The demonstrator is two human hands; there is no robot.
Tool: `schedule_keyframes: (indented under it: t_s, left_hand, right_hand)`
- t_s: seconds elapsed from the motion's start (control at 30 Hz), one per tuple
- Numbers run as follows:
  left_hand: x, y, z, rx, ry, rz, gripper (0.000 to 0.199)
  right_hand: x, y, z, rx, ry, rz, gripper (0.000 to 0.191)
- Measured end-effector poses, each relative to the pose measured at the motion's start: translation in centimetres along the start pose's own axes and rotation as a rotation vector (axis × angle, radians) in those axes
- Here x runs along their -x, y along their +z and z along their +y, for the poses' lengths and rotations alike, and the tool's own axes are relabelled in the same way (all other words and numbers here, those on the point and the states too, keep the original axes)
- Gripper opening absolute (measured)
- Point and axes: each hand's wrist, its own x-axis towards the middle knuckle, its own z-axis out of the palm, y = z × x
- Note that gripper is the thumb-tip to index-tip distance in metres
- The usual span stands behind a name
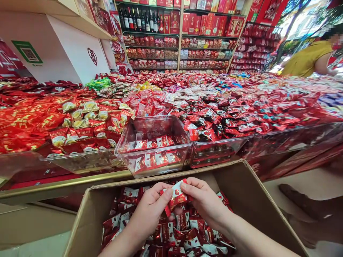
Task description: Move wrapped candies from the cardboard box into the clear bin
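Between my two hands is a red and white wrapped candy [177,194], held over an open cardboard box [238,185]. My left hand [152,205] pinches its left end, thumb on top. The right end is gripped by my right hand [202,198]. Beneath them the box holds many loose candies [191,239] in similar red and white wrappers. Just beyond the box stands a clear plastic bin [154,146], with a few rows of red and white candies [158,159] laid along its bottom.
Bins heaped with durian candies [83,132] and dark red candies [211,117] flank the clear bin. Shelves [179,35] with bottles and red boxes stand behind. A person in a yellow top [305,60] leans at the far right. A white counter [64,46] rises at left.
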Motion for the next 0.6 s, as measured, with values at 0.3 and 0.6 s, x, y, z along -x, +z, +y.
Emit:
schedule_keyframes:
  t_s: [0.3, 0.6]
  left_hand:
    - [0.0, -0.4, -0.4, 0.042, -0.028, 0.076, 0.026]
    - [-0.1, -1.1, -0.8, 0.079, 0.017, 0.096, 0.029]
  right_hand:
    - [0.1, -0.3, 0.8, -0.054, 0.049, -0.004, 0.028]
    - [0.4, 0.3, 0.3, -0.047, 0.016, -0.061, 0.028]
